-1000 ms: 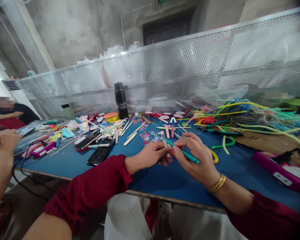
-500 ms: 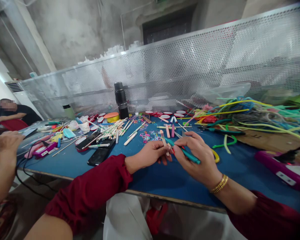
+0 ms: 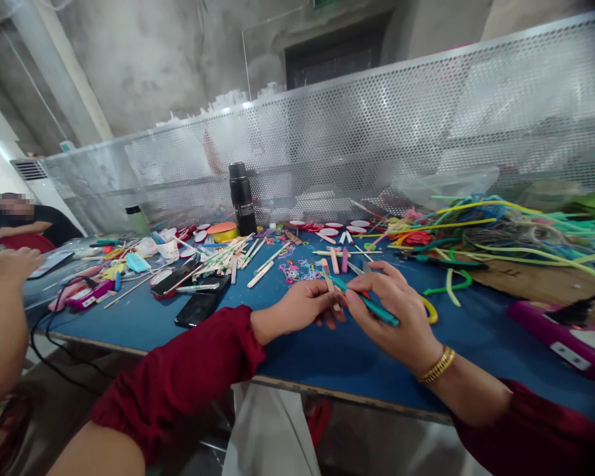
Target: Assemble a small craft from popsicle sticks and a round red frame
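My left hand (image 3: 302, 307) is closed, pinching a flat, pale craft stick (image 3: 328, 281) between thumb and fingers. Close beside it, my right hand (image 3: 391, 314) is wrapped round a teal pen-shaped tool (image 3: 384, 315). The front end of that tool reaches the stick near my left fingertips; whether they touch is unclear. Just beyond my right fingers show grey metal points (image 3: 356, 268), and their lower part is hidden. Behind my hands, small pink sticks (image 3: 334, 260) and loose coloured loops (image 3: 297, 271) lie on the blue table (image 3: 297, 363).
Left of my hands lie a black phone (image 3: 203, 305), a pile of striped sticks (image 3: 228, 254) and a purple box (image 3: 90, 295). A black bottle (image 3: 241, 198) stands behind. Coloured strips (image 3: 476, 228) and another purple box (image 3: 560, 337) are at right. A co-worker's hand (image 3: 12, 264) is far left.
My hands hold almost the same pose, with the stick and tool still close together. At far left, the co-worker's hand has moved up and left, leaving more of a phone exposed.
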A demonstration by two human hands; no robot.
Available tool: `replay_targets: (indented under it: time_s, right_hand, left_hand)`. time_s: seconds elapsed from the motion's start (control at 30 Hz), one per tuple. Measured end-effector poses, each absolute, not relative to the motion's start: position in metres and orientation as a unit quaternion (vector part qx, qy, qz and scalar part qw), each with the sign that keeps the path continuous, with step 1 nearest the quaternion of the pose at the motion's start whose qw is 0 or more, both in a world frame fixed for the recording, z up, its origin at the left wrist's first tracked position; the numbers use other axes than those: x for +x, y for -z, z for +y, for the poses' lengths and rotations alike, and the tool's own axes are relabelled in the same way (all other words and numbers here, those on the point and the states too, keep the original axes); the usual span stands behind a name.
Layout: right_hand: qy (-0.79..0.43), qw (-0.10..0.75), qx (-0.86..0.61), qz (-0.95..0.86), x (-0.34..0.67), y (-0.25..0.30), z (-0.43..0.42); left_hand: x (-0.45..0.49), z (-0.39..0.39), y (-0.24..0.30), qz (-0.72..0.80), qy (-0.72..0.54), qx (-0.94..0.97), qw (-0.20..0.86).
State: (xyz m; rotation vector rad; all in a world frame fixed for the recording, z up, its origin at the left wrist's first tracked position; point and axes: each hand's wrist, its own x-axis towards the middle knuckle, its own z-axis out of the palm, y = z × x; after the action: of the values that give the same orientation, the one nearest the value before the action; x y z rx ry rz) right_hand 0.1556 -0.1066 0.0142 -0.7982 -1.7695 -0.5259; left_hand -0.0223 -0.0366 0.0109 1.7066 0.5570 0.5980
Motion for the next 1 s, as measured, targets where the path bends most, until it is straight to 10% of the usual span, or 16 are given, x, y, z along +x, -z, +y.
replay_targets:
  time_s: [1.0]
  right_hand:
    - [0.215, 0.527, -0.357, -0.74, 0.1564, -0.0147, -0.1075]
  left_hand:
    - [-0.0219, -0.0373, -0.0108, 0.226, -0.266, 0.734, 0.582]
